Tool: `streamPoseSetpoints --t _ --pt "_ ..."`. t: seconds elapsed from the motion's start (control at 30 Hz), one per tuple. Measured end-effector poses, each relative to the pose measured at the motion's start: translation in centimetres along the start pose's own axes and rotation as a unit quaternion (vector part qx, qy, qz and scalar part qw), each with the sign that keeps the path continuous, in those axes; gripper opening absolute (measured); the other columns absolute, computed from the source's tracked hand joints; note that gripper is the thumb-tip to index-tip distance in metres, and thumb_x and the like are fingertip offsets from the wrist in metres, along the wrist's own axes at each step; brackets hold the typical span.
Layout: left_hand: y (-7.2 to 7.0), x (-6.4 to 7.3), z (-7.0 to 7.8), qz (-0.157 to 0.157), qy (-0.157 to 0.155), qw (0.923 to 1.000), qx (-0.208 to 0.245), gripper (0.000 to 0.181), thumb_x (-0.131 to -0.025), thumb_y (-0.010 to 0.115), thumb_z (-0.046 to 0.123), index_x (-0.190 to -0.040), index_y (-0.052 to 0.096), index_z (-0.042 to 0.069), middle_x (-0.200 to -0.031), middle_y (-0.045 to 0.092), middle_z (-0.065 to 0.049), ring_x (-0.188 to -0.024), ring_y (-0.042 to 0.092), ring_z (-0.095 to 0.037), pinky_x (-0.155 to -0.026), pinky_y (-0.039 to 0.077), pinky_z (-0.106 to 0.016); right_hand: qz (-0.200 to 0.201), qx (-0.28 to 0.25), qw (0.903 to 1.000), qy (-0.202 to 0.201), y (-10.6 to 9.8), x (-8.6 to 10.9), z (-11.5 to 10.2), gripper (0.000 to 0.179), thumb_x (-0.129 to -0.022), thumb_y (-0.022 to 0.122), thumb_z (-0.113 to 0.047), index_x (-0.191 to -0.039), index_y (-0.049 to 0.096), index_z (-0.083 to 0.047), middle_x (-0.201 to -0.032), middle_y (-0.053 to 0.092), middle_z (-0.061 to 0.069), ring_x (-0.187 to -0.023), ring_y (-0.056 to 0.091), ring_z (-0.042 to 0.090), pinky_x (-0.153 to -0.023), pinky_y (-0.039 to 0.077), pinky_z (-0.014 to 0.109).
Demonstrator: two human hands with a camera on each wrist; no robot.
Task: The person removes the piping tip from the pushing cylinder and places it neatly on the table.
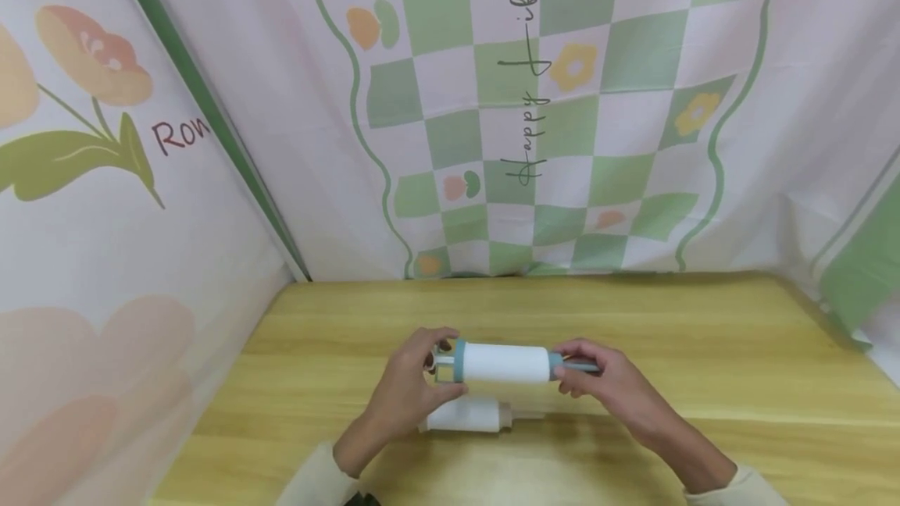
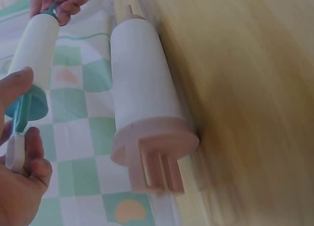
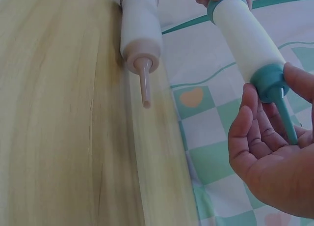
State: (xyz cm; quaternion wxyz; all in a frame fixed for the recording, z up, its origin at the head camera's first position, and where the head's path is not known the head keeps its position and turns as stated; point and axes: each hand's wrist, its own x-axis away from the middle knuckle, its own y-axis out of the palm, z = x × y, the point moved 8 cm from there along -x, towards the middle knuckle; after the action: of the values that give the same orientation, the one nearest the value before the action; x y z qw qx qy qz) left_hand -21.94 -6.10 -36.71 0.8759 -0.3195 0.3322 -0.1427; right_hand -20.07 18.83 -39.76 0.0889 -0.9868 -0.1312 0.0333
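Observation:
Over the table, both hands hold a syringe-like tube with a white barrel, teal end pieces and a thin teal nozzle. My left hand grips its handle end, thumb along the teal collar in the left wrist view. At the opposite end, my right hand pinches the teal nozzle cap, and the nozzle extends over the palm. Just below, a second such tube lies on its side with pinkish-beige ends. Its slotted handle faces left and its nozzle points right.
The wood-grain table ends at a hanging cloth with green checks and lettering. Another cloth with flowers hangs along the left side. A small dark object shows at the bottom edge, near the left sleeve.

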Motion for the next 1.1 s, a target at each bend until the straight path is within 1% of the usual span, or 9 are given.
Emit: streamPoseSetpoints --t 0.07,0.13,0.3,0.43,0.53,0.73,0.9,1.03,1.1 --pt "0.1 0.0 0.0 0.002 -0.001 0.9999 0.011 0.066 -0.071 0.092 0.012 -0.128 0.059 0.007 -0.109 0.063 0.000 -0.082 0.055 -0.010 -0.066 0.054 -0.030 -0.006 -0.017 0.9998 0.002 0.0 0.2 0.1 0.041 -0.100 0.062 -0.015 -0.129 0.052 0.013 -0.106 0.064 0.016 -0.091 0.065 0.026 -0.079 0.057 0.036" --pt "0.0 0.1 0.0 0.006 -0.007 0.9997 0.024 0.066 -0.070 0.092 0.010 -0.127 0.060 0.007 -0.111 0.064 0.001 -0.083 0.056 -0.010 -0.066 0.054 -0.028 -0.014 -0.037 0.9992 0.005 0.1 0.3 0.1 0.042 -0.101 0.060 -0.014 -0.130 0.049 0.014 -0.107 0.063 0.017 -0.091 0.065 0.027 -0.079 0.058 0.038" --pt "-0.2 0.2 0.2 0.017 -0.008 0.9988 0.044 0.065 -0.067 0.092 0.007 -0.125 0.061 0.005 -0.114 0.064 0.001 -0.084 0.057 -0.011 -0.066 0.054 -0.027 -0.023 -0.070 0.9973 0.008 0.6 0.6 0.1 0.043 -0.103 0.056 -0.015 -0.133 0.044 0.014 -0.109 0.062 0.018 -0.092 0.066 0.029 -0.079 0.059 0.041" --pt "-0.3 0.3 0.3 0.023 -0.007 0.9984 0.051 0.065 -0.066 0.093 0.007 -0.123 0.062 0.006 -0.115 0.064 0.002 -0.092 0.059 -0.013 -0.068 0.055 -0.027 -0.016 -0.067 0.9975 0.011 0.8 0.7 0.2 0.041 -0.104 0.056 -0.015 -0.133 0.045 0.012 -0.109 0.063 0.018 -0.092 0.066 0.030 -0.078 0.059 0.042" --pt "-0.3 0.4 0.2 0.021 -0.012 0.9978 0.062 0.065 -0.065 0.093 0.008 -0.122 0.062 0.007 -0.115 0.064 0.004 -0.095 0.060 -0.013 -0.070 0.055 -0.027 -0.016 -0.060 0.9979 0.017 0.8 0.8 0.4 0.039 -0.104 0.054 -0.017 -0.130 0.047 0.011 -0.105 0.064 0.021 -0.088 0.067 0.030 -0.077 0.059 0.041" --pt "-0.1 0.6 -0.1 0.006 -0.018 0.9966 0.080 0.063 -0.065 0.093 0.007 -0.120 0.062 0.008 -0.113 0.066 0.002 -0.088 0.061 -0.013 -0.071 0.056 -0.029 -0.026 -0.051 0.9983 0.016 1.1 0.8 0.6 0.035 -0.105 0.053 -0.019 -0.124 0.050 0.010 -0.096 0.065 0.024 -0.080 0.066 0.030 -0.070 0.058 0.037" --pt "0.0 0.7 -0.1 -0.010 -0.015 0.9969 0.077 0.062 -0.066 0.093 0.007 -0.120 0.062 0.008 -0.113 0.067 0.001 -0.090 0.063 -0.013 -0.075 0.056 -0.030 -0.022 -0.057 0.9981 0.009 1.3 0.9 0.6 0.030 -0.104 0.055 -0.016 -0.120 0.051 0.010 -0.095 0.065 0.022 -0.083 0.065 0.030 -0.071 0.058 0.037" --pt "0.0 0.6 -0.2 -0.017 -0.016 0.9961 0.085 0.061 -0.066 0.092 0.006 -0.118 0.062 0.007 -0.110 0.067 0.003 -0.088 0.063 -0.012 -0.076 0.057 -0.031 -0.026 -0.061 0.9978 0.003 1.5 0.8 0.5 0.028 -0.103 0.055 -0.014 -0.118 0.051 0.009 -0.097 0.065 0.022 -0.086 0.064 0.030 -0.073 0.058 0.037" --pt "0.0 0.6 -0.2 -0.019 -0.016 0.9957 0.089 0.060 -0.066 0.092 0.006 -0.117 0.062 0.009 -0.108 0.067 0.003 -0.087 0.063 -0.012 -0.075 0.057 -0.031 -0.026 -0.060 0.9978 -0.001 1.5 0.8 0.5 0.027 -0.103 0.055 -0.014 -0.118 0.051 0.009 -0.098 0.065 0.022 -0.085 0.064 0.029 -0.073 0.058 0.036"
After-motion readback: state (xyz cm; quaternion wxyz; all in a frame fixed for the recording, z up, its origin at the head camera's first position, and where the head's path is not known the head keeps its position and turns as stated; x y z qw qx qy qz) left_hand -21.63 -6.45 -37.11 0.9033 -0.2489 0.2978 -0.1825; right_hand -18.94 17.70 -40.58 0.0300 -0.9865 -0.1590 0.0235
